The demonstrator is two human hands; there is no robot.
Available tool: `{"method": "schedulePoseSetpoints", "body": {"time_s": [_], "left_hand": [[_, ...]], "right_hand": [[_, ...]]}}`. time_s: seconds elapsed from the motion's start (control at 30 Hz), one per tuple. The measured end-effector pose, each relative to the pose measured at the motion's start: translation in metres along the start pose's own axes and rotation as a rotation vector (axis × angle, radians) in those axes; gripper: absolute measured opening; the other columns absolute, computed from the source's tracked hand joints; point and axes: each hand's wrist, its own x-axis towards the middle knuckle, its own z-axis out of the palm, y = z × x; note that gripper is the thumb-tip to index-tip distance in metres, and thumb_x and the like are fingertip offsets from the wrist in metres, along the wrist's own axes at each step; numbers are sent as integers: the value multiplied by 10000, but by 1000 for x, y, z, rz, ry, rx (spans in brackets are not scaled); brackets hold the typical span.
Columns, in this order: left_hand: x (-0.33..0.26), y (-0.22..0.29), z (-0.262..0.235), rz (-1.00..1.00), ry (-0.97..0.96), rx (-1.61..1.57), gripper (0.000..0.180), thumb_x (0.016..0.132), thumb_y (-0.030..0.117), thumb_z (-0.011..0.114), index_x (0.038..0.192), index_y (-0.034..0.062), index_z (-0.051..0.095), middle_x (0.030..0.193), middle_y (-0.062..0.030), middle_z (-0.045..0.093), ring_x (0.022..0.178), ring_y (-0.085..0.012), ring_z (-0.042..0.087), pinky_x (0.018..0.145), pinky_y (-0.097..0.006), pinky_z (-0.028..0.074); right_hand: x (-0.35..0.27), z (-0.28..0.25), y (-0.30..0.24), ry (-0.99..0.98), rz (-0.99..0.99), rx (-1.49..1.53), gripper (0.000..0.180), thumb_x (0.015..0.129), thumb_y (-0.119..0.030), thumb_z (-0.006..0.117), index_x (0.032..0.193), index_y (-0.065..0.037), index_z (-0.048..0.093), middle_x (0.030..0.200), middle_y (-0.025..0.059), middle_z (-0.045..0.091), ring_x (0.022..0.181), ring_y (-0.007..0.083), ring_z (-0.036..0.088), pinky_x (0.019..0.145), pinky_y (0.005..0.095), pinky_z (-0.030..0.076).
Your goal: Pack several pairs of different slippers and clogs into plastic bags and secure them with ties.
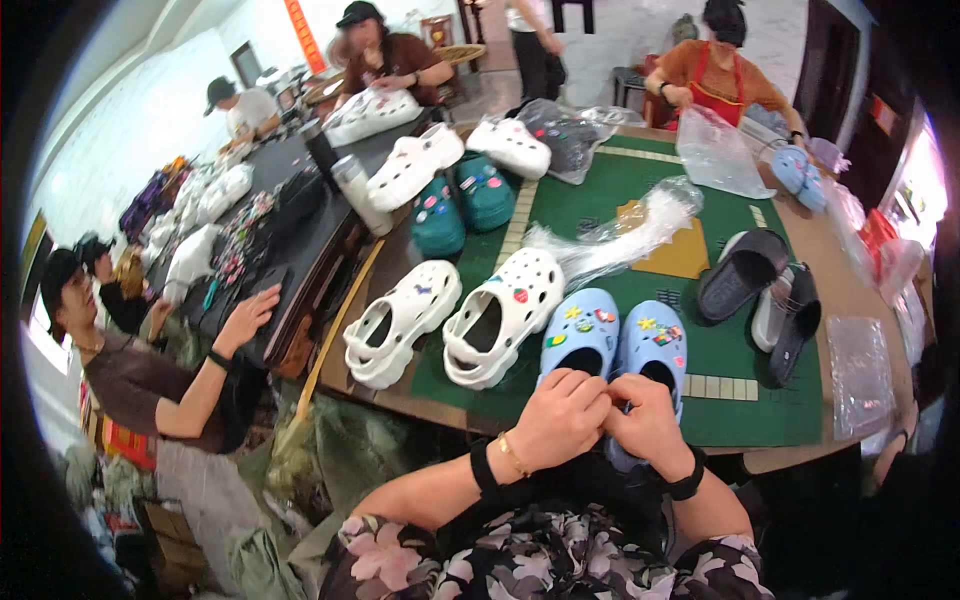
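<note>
Resting just beyond both hands (605,415), light-blue clogs (615,345) touch them.

Light-blue clogs (612,345) with bright charms, white clogs (452,318), teal clogs (462,204), green mat (745,375)

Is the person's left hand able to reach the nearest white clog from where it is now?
Probably yes: the left hand rests at the light blue clogs, and the white clog lies just beside them with nothing between.

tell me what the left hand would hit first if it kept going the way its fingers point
The left hand points right, at the right hand, which it already touches at the fingertips. Just beyond lies the heel of the right light blue clog, though depth is unclear.
</note>
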Motion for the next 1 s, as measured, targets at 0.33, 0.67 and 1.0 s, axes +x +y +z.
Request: {"method": "schedulePoseSetpoints", "body": {"time_s": [0.33, 0.67, 1.0], "left_hand": [[-49, -75, -67, -453, 112, 227, 423, 803, 229, 708, 1136, 2, 579, 1187, -191, 626, 1037, -360, 604, 884, -438, 465], [-133, -151, -118, -704, -283, 842, 584, 812, 271, 721, 1311, 46, 516, 996, -178, 658, 1058, -365, 563, 995, -509, 375], [-71, -122, -85, -421, -412, 341, 563, 849, 123, 648, 1388, 127, 487, 785, -153, 561, 768, -370, 564, 687, -468, 439]], "right_hand": [[-12, -39, 9, 258, -66, -443, 390, 790, -65, 666, 1167, -20, 574, 1069, 172, 590, 998, 363, 548, 875, 433, 421], [-27, -25, 2, -131, 73, -385, 639, 770, -220, 754, 1327, -56, 488, 791, 80, 651, 724, 318, 619, 706, 452, 439], [-27, 11, 11, -358, -77, -422, 230, 799, -57, 578, 1028, -54, 562, 833, 166, 618, 771, 351, 637, 661, 477, 484]]}}
